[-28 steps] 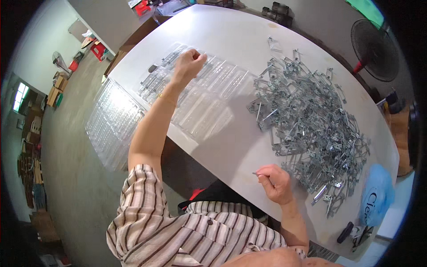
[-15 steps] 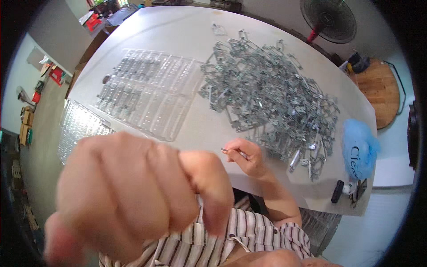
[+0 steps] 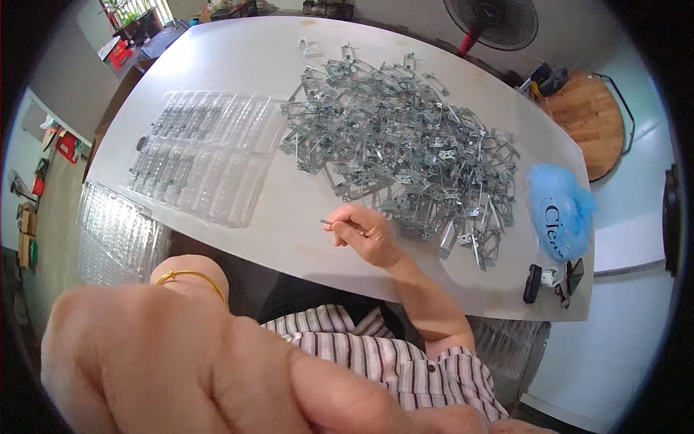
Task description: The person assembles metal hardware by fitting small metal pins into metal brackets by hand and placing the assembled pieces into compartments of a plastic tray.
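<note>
Very close to the camera, my left hand fills the lower left with its knuckles bent and fingers curled. Its fingertips are out of sight, so what they hold, if anything, is hidden. A yellow bangle circles a wrist just beyond it. My right hand hovers over the table's front part, pinching a thin dark rod-like piece. Right of and beyond this hand lies a large heap of metal brackets. On the left, clear plastic trays hold rows of similar metal parts in some slots.
Another clear tray sits at the table's left edge. A blue plastic bag rests at the right, with a black object and small items near it. Beyond the white table stand a fan and a round wooden board.
My left hand has shifted lower and leftward, and the bangle has come into view. The whole scene has slid left as the head turned; my right hand still pinches the rod-like piece.
</note>
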A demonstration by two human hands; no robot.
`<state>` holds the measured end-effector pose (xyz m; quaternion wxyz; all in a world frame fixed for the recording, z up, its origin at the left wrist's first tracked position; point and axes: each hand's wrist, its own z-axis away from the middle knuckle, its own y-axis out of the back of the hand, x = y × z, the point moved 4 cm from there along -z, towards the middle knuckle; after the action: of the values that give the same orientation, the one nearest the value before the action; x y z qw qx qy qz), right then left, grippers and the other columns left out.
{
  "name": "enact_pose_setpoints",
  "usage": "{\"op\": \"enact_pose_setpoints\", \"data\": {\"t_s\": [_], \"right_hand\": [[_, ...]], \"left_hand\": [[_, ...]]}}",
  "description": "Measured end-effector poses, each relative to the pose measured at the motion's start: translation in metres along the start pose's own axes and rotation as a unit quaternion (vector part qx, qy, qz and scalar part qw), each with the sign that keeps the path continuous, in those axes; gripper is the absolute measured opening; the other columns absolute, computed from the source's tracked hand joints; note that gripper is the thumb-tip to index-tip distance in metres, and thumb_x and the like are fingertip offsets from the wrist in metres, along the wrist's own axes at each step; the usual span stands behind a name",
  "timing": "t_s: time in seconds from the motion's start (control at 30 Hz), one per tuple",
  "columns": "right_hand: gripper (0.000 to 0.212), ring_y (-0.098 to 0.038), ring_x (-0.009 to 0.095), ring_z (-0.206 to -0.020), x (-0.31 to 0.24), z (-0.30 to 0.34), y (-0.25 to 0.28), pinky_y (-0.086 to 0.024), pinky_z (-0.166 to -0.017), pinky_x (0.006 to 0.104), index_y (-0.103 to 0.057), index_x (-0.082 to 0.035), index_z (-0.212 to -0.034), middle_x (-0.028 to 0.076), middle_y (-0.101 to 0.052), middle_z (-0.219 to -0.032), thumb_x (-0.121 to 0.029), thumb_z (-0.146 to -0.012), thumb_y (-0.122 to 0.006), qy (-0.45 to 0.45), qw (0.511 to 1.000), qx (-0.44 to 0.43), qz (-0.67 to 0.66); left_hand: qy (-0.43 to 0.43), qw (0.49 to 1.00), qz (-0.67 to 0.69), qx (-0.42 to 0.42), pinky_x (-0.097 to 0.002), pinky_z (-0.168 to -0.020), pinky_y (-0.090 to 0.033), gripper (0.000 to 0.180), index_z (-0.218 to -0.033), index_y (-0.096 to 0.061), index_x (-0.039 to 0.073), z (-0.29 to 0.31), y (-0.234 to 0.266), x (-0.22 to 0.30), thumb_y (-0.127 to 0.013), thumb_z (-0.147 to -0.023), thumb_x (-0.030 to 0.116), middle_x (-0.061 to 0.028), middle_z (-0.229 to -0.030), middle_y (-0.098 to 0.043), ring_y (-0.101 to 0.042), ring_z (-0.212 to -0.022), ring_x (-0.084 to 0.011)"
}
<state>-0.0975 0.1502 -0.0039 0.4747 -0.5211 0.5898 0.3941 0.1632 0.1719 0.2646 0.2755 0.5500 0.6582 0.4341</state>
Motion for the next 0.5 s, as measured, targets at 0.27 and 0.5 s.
{"op": "enact_pose_setpoints", "data": {"t_s": [0.27, 0.5], "right_hand": [[0.01, -0.064, 0.009, -0.072, 0.003, -0.001, -0.001, -0.052, -0.064, 0.0234, -0.066, -0.001, -0.098, 0.003, -0.064, -0.084, -0.01, -0.101, -0.062, -0.012, 1.0, 0.011, -0.001], [0.01, -0.063, 0.008, -0.071, 0.002, 0.0, 0.0, -0.053, -0.063, 0.0232, -0.066, -0.001, -0.101, 0.004, -0.067, -0.091, -0.01, -0.102, -0.061, -0.007, 1.0, -0.001, 0.02]], "left_hand": [[0.109, 0.898, -0.427, -0.016, -0.0267, -0.086, -0.055, 0.022, -0.095, -0.055, 0.005, -0.057, 0.011, 0.003, -0.04, -0.104, 0.018, -0.0016, -0.077, -0.062, -0.065, -0.078, -0.0042], [0.153, 0.806, -0.572, -0.001, -0.0273, -0.079, -0.054, 0.021, -0.089, -0.056, 0.005, -0.063, 0.006, -0.016, -0.042, -0.102, 0.014, -0.0032, -0.073, -0.06, -0.063, -0.072, -0.0072]]}}
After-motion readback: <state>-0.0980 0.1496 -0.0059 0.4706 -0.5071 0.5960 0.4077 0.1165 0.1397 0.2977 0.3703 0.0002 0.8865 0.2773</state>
